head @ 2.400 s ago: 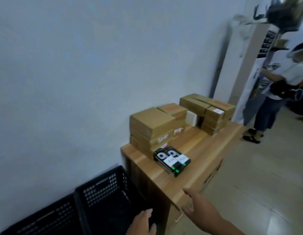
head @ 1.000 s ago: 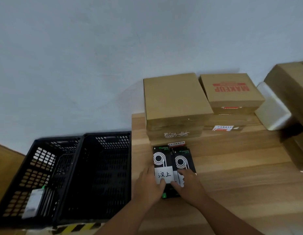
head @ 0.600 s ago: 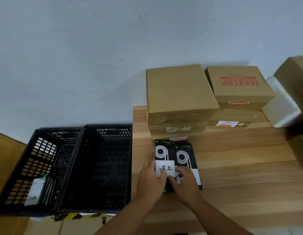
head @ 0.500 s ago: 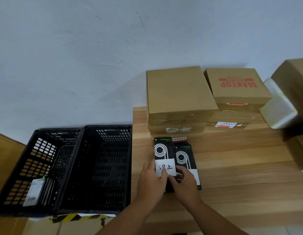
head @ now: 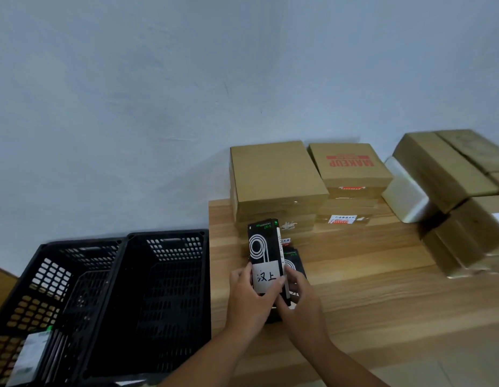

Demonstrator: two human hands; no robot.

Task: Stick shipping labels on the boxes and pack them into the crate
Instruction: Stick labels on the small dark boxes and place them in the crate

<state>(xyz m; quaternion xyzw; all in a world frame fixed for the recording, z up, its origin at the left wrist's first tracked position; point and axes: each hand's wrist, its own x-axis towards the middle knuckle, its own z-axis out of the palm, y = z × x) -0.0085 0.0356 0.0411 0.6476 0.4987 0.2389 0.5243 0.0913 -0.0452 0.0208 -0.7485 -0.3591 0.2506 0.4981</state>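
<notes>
Two black crates at left. Left crate [head: 83, 243] has white-labelled pack [head: 30, 356] in near corner. Right crate [head: 170, 289] sits just beside wooden table [head: 368, 277]. Left hand [head: 251, 300] and right hand [head: 301, 300] close together, both gripping black box [head: 263, 244] by near end, one each side, far end tipped up. White label [head: 266, 276] on box top. Second black box [head: 296, 261] on table, just beside. Brown cardboard boxes [head: 273, 174], MAKEUP box [head: 349, 166] and white box [head: 404, 196] stacked behind, by wall.
</notes>
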